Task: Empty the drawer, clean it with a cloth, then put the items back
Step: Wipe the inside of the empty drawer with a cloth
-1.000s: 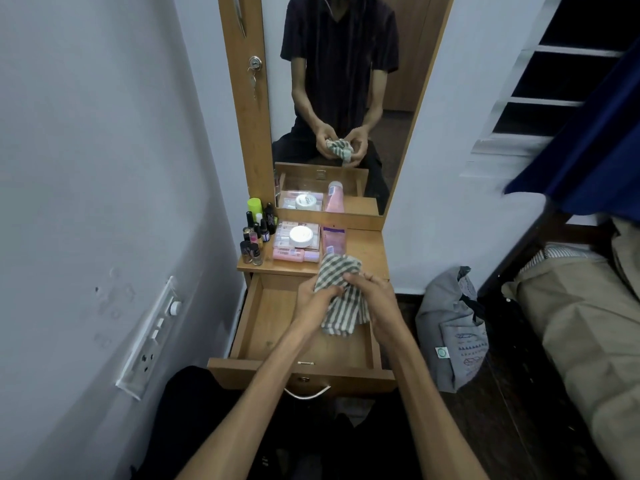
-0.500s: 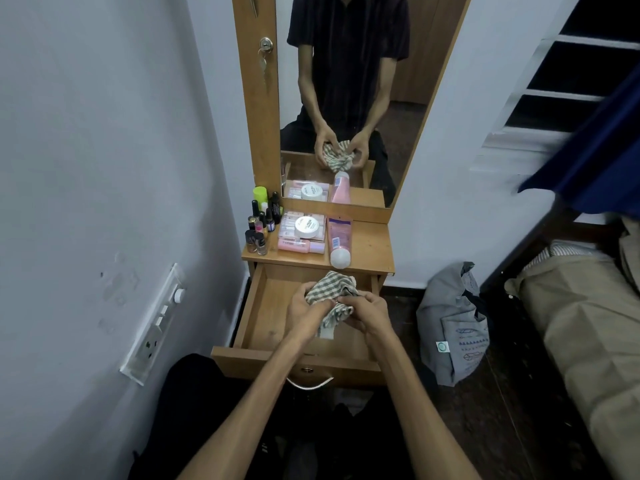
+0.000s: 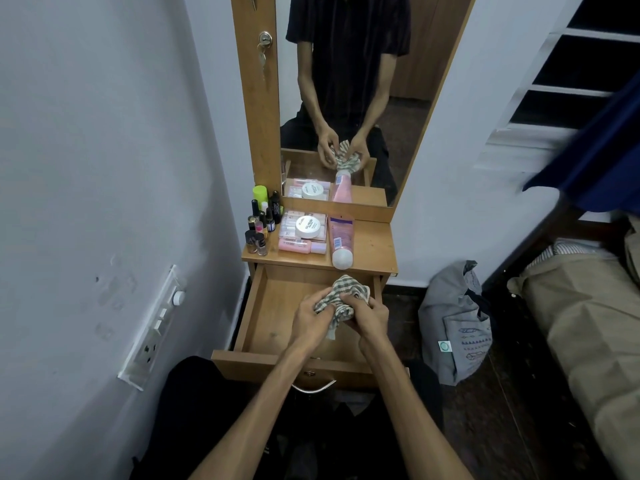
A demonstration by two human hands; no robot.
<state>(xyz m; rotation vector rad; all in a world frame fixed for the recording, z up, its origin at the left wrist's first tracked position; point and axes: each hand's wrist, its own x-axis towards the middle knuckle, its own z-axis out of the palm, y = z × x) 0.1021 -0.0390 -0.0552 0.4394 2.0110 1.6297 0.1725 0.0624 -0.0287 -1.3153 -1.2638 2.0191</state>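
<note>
The wooden drawer (image 3: 268, 317) is pulled out and its bottom is bare. Both hands hold a green-and-white checked cloth (image 3: 341, 292) bunched up over the drawer's right half. My left hand (image 3: 311, 318) grips its left side, my right hand (image 3: 367, 317) its right side. On the dresser top (image 3: 375, 249) stand several small nail-polish bottles (image 3: 259, 230), a clear box with pink items (image 3: 303, 237), a white round jar (image 3: 308, 226) on the box, and a pink tube (image 3: 341, 242) lying with its white cap forward.
A mirror (image 3: 349, 98) rises behind the dresser top. A white wall with a switch panel (image 3: 152, 327) is close on the left. A grey bag (image 3: 457, 323) sits on the dark floor to the right, with a bed (image 3: 588, 317) beyond it.
The cloth hung open from both hands a second ago; now it is crumpled into a tight bunch. My hands have dropped lower over the drawer.
</note>
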